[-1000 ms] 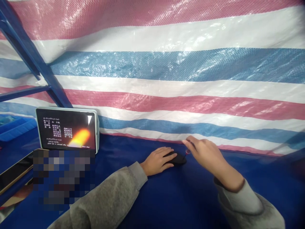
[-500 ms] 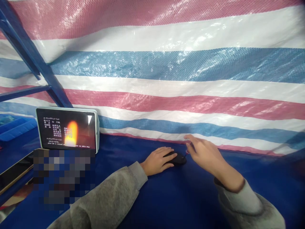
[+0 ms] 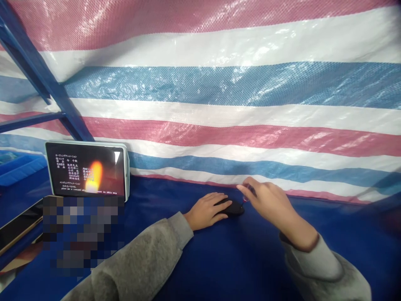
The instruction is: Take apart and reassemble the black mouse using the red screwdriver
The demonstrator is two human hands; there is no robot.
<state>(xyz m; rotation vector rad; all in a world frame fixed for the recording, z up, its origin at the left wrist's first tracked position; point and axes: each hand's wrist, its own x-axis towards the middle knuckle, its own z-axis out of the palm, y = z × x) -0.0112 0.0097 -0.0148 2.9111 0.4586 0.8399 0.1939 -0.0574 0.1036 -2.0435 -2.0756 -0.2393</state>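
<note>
A black computer mouse [image 3: 233, 208] lies on the blue tabletop, partly covered by fingers. My left hand [image 3: 208, 211] grips it from the left, thumb along the near side and fingers across the top. At its right end my right hand [image 3: 265, 200] is raised, its fingers bent around a small screwdriver [image 3: 245, 199]. Only a bit of its reddish see-through handle and thin shaft shows; the rest is hidden in the hand. The shaft points down at the mouse's right end, where a small light spot shows. Whether the tip sits in a screw cannot be made out.
A tablet [image 3: 89, 169] playing a video stands at the left against the striped plastic sheet [image 3: 219, 113]. Before it are a blurred-out patch and a phone [image 3: 20, 225]. A blue tray [image 3: 21, 169] and a blue metal frame [image 3: 46, 79] are farther left.
My right thumb and forefinger have shifted around the screwdriver: the forefinger was stretched out and is now curled, with the thumb reaching farther left. My left hand and the mouse stay put.
</note>
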